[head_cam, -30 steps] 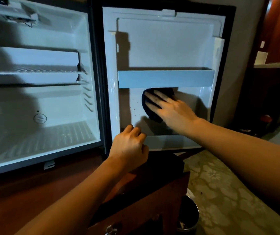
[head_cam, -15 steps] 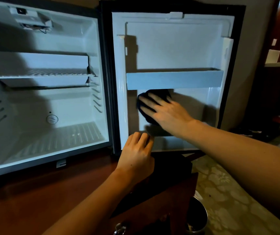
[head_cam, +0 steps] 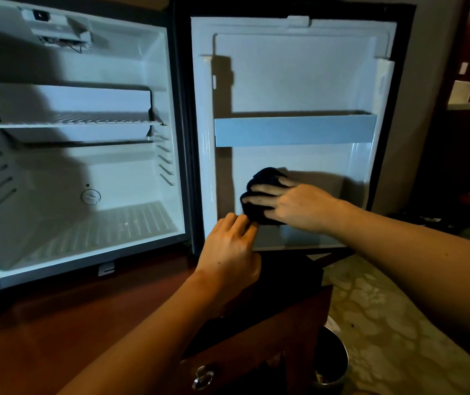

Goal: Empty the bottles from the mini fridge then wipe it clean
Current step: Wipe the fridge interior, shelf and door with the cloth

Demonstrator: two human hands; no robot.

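Your right hand (head_cam: 296, 205) presses a bunched dark blue cloth (head_cam: 262, 192) flat-fingered against the white plastic inner panel of the open mini fridge door (head_cam: 293, 81), low down, below the pale blue door shelf rail (head_cam: 295, 130). Your left hand (head_cam: 229, 252), loosely curled and holding nothing, rests at the door's bottom edge, touching the cloth. No bottles show in the white fridge cabinet (head_cam: 119, 178); unwiped panel lies mostly right of the cloth, nearer your right hand.

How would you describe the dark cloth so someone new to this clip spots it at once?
Start at the open fridge door on the right, then drop below its pale blue shelf bar to the lower inner panel. There the right hand presses a bunched cloth flat against the door. It is the only near-black thing on that white lining.
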